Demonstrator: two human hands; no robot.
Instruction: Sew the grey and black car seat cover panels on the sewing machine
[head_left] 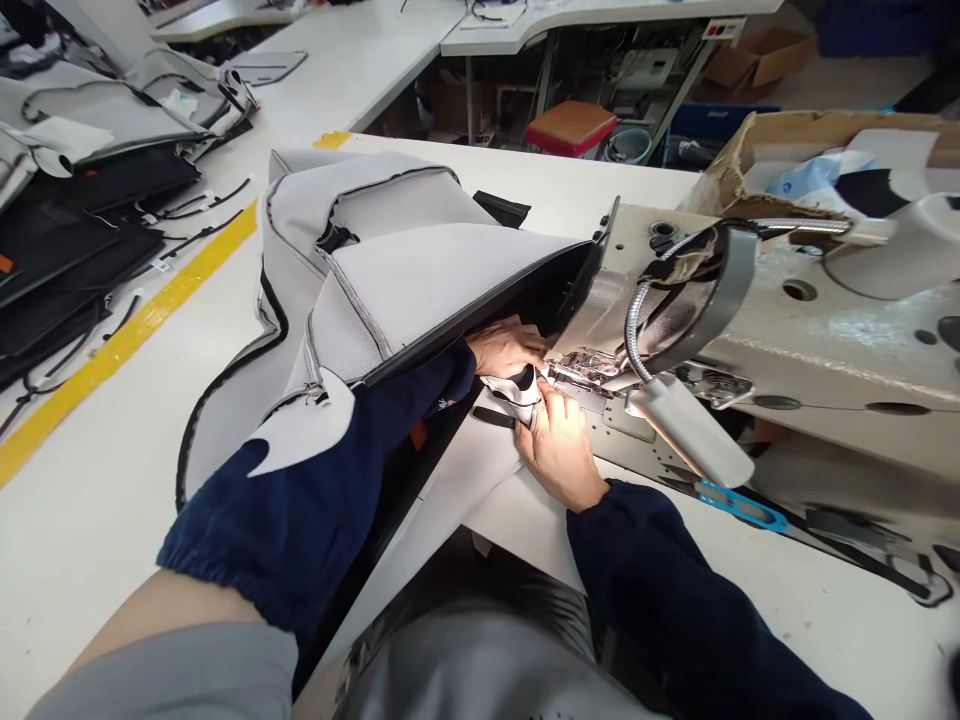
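A large grey seat cover (390,270) with dark piping lies bunched over my left arm on the white table (90,510). My left hand (508,348) reaches under the cover, its fingers closed on the fabric edge (517,392) just left of the presser foot (577,368). My right hand (559,440) sits nearer me, fingers pinched on the same edge, right at the foot. A lamp on a flexible neck (686,425) lights both hands. The sewing machine (787,320) lies to the right.
Stacks of black and grey cut pieces (82,200) lie at the far left beside a yellow floor-style stripe (127,340) on the table. A cardboard box (817,150) stands behind the machine. Blue-handled scissors (742,505) rest on the table at right. A red stool (571,125) stands beyond.
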